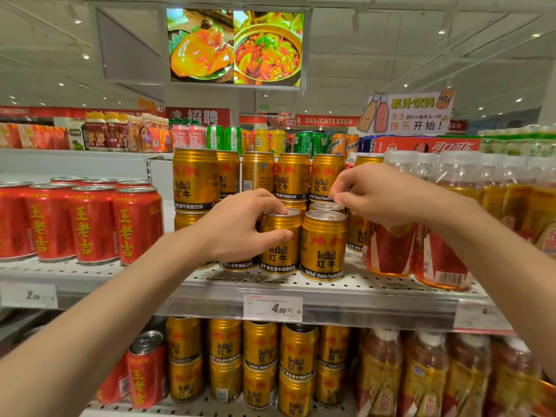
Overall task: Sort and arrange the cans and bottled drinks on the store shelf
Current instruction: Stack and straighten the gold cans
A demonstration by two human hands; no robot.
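My left hand [240,225] grips a gold Red Bull can [279,254] standing at the front of the perforated metal shelf [355,285], fingers over its top and thumb on its side. A second gold can [323,249] stands right beside it. Above that can hovers my right hand [373,194], fingers curled together with nothing visibly held. More gold cans [195,179] are stacked two high behind. Red cans [93,224] stand in rows on the left. Bottled tea drinks [439,254] with red labels stand on the right.
The lower shelf holds stacked gold cans [261,362], one red can [144,371] at the left and bottled drinks [427,377] at the right. A price tag [272,308] hangs on the shelf edge. More drinks line a far shelf [228,139].
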